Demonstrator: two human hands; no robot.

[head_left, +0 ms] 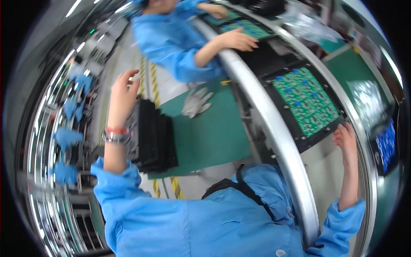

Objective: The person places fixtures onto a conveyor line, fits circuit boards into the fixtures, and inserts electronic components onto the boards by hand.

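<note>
My left hand [124, 92] is raised over the near end of a stack of black trays [154, 137], its fingers loosely bent and apart, holding nothing. My right hand [345, 138] hangs over the conveyor line beside the near right corner of a black carrier frame [303, 142]. Its fingers are half curled with nothing visible in them; whether they touch the frame I cannot tell. In that frame lies a green circuit board panel [306, 100] with several blue parts.
A silver conveyor rail [261, 98] curves past me. A white glove [197, 103] lies on a green tabletop [209, 137]. Across from me a co-worker in blue [175, 47] reaches over another board panel [246, 29]. Clear plastic bags [366, 100] lie at the right.
</note>
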